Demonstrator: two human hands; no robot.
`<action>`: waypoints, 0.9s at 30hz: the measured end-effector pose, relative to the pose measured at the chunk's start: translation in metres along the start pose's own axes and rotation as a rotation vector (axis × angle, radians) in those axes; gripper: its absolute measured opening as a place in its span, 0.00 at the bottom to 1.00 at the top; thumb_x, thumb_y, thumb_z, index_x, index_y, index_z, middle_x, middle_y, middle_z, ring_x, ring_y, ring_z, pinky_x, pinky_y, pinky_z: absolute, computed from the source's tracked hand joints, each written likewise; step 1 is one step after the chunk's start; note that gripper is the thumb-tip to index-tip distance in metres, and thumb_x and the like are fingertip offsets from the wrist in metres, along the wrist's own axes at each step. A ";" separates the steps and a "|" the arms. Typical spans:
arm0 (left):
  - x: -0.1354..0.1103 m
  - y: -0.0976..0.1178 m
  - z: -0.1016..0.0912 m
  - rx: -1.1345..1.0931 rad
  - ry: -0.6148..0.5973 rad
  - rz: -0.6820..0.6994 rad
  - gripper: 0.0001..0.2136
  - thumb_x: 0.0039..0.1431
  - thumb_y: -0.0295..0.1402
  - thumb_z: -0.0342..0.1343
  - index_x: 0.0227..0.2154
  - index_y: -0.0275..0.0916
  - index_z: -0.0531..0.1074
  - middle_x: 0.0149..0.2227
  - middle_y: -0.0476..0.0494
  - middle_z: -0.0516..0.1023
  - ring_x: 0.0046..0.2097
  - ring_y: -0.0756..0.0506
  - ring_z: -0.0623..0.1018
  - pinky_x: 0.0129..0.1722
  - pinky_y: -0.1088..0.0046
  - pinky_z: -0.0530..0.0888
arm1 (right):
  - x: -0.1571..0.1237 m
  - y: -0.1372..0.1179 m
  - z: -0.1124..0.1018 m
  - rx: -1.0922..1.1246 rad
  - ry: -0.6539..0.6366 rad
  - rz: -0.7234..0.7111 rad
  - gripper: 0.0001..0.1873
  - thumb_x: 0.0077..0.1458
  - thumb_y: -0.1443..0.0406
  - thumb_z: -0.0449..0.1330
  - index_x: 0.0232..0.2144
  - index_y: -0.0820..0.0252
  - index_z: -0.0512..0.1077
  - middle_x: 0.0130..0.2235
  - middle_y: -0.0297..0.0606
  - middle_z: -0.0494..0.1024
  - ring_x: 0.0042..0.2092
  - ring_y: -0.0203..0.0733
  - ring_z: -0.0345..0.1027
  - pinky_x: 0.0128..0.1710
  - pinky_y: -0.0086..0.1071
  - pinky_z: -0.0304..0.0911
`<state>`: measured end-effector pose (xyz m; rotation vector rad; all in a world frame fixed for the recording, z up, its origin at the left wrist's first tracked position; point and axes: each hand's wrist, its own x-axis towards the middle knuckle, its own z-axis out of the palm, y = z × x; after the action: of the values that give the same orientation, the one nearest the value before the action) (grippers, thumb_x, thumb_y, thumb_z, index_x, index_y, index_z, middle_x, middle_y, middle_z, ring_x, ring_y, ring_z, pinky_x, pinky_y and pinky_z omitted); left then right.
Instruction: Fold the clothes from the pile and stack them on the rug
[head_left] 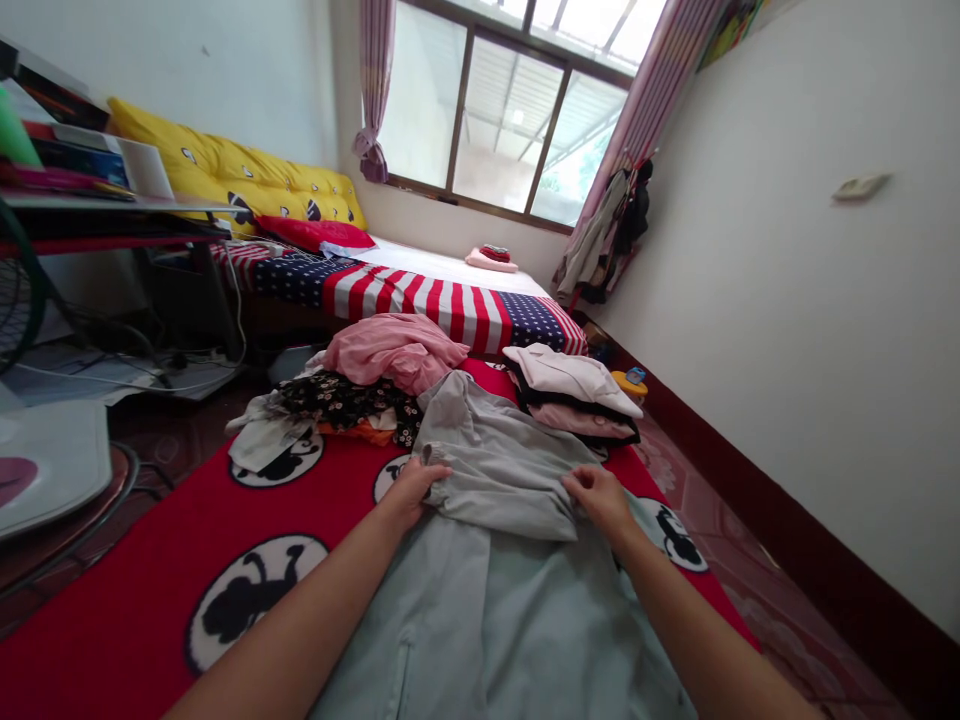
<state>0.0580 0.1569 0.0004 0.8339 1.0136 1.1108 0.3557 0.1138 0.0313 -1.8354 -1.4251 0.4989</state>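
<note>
A pale grey-green jacket (487, 600) lies spread over the red blanket in front of me, a slit like a pocket near its lower left. One grey sleeve (510, 460) is laid across its upper part in loose wrinkles. My left hand (414, 490) pinches this sleeve by its gathered cuff, thumb on top. At the sleeve's right side, my right hand (600, 500) has thumb and fingertips closed on the fabric. Just beyond are a folded clothes stack (574, 385) at right and a loose heap with a pink garment (397, 350) at left.
The red blanket (142, 560) has round white patches with dark figures. A bed with a striped, starred cover (427, 300) stands behind. To the left are a desk (187, 205) with cables and a white seat (52, 460); a wall (825, 350) runs along the right.
</note>
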 end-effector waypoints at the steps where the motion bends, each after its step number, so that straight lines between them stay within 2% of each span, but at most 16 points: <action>1: 0.001 0.002 -0.002 0.066 0.011 0.038 0.14 0.39 0.21 0.61 0.33 0.35 0.72 0.31 0.44 0.78 0.33 0.45 0.78 0.35 0.71 0.74 | 0.004 -0.001 -0.001 0.030 0.043 -0.009 0.16 0.42 0.52 0.61 0.24 0.59 0.72 0.22 0.34 0.74 0.26 0.41 0.69 0.26 0.30 0.61; 4: 0.002 0.012 -0.004 0.240 0.076 0.165 0.22 0.35 0.16 0.59 0.38 0.37 0.74 0.41 0.42 0.77 0.50 0.38 0.73 0.50 0.66 0.69 | 0.011 0.001 -0.005 0.113 0.138 0.003 0.20 0.43 0.50 0.59 0.31 0.60 0.72 0.28 0.39 0.76 0.30 0.42 0.70 0.28 0.32 0.64; 6: 0.001 0.020 0.001 0.462 0.125 0.334 0.25 0.38 0.15 0.58 0.43 0.40 0.74 0.49 0.41 0.74 0.58 0.36 0.66 0.58 0.62 0.62 | 0.008 0.007 -0.005 0.157 0.174 0.032 0.24 0.41 0.50 0.61 0.36 0.61 0.71 0.32 0.42 0.77 0.31 0.43 0.72 0.28 0.34 0.67; 8: 0.000 0.026 0.013 0.792 0.131 0.549 0.24 0.45 0.17 0.56 0.47 0.41 0.73 0.53 0.39 0.70 0.59 0.36 0.64 0.60 0.58 0.59 | -0.005 0.011 -0.002 0.183 0.234 0.063 0.27 0.41 0.49 0.60 0.40 0.62 0.68 0.38 0.46 0.77 0.34 0.45 0.73 0.31 0.36 0.68; 10: 0.000 0.029 0.033 1.082 0.036 0.697 0.19 0.52 0.22 0.55 0.49 0.39 0.72 0.52 0.37 0.71 0.56 0.37 0.67 0.59 0.58 0.62 | -0.027 0.012 0.003 0.170 0.322 0.079 0.27 0.43 0.48 0.59 0.40 0.61 0.66 0.41 0.48 0.76 0.37 0.47 0.73 0.35 0.38 0.68; 11: 0.001 0.028 0.045 1.153 -0.040 0.719 0.18 0.55 0.24 0.54 0.49 0.38 0.72 0.51 0.37 0.72 0.55 0.38 0.69 0.57 0.59 0.65 | -0.040 0.011 0.006 0.136 0.357 0.069 0.26 0.45 0.47 0.59 0.39 0.60 0.66 0.41 0.47 0.75 0.38 0.47 0.72 0.36 0.39 0.67; 13: 0.004 0.024 0.072 1.212 -0.195 0.731 0.16 0.58 0.28 0.53 0.50 0.37 0.71 0.48 0.39 0.75 0.52 0.40 0.72 0.54 0.63 0.68 | -0.067 0.005 0.014 0.015 0.370 -0.001 0.23 0.46 0.48 0.60 0.37 0.59 0.67 0.38 0.42 0.74 0.37 0.46 0.70 0.36 0.38 0.65; 16: 0.009 0.012 0.114 1.239 -0.334 0.740 0.16 0.59 0.31 0.54 0.50 0.39 0.72 0.47 0.41 0.76 0.51 0.42 0.74 0.52 0.67 0.70 | -0.096 -0.003 0.027 -0.195 0.286 -0.154 0.17 0.46 0.55 0.63 0.37 0.56 0.68 0.38 0.38 0.72 0.37 0.45 0.68 0.37 0.37 0.64; 20: 0.015 -0.006 0.159 1.285 -0.434 0.719 0.18 0.56 0.38 0.59 0.49 0.39 0.74 0.45 0.38 0.78 0.49 0.40 0.75 0.49 0.66 0.71 | -0.104 0.002 0.041 -0.286 0.248 -0.265 0.10 0.49 0.65 0.60 0.36 0.55 0.69 0.39 0.38 0.71 0.42 0.47 0.66 0.41 0.39 0.63; 23: 0.018 -0.013 0.178 1.302 -0.454 0.675 0.16 0.49 0.39 0.64 0.42 0.40 0.78 0.41 0.40 0.80 0.46 0.38 0.77 0.47 0.65 0.72 | -0.101 0.010 0.045 -0.267 0.256 -0.316 0.07 0.52 0.69 0.55 0.35 0.56 0.69 0.39 0.39 0.71 0.42 0.46 0.66 0.42 0.37 0.62; 27: 0.023 -0.011 0.186 1.259 -0.401 0.617 0.06 0.50 0.34 0.62 0.32 0.43 0.81 0.35 0.44 0.82 0.41 0.42 0.79 0.41 0.69 0.73 | -0.100 0.012 0.045 -0.253 0.257 -0.359 0.06 0.55 0.70 0.54 0.31 0.57 0.71 0.36 0.38 0.71 0.40 0.44 0.65 0.40 0.35 0.60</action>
<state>0.2400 0.1689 0.0466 2.3933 1.0834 0.6227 0.3017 0.0323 -0.0201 -1.7033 -1.6438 -0.0990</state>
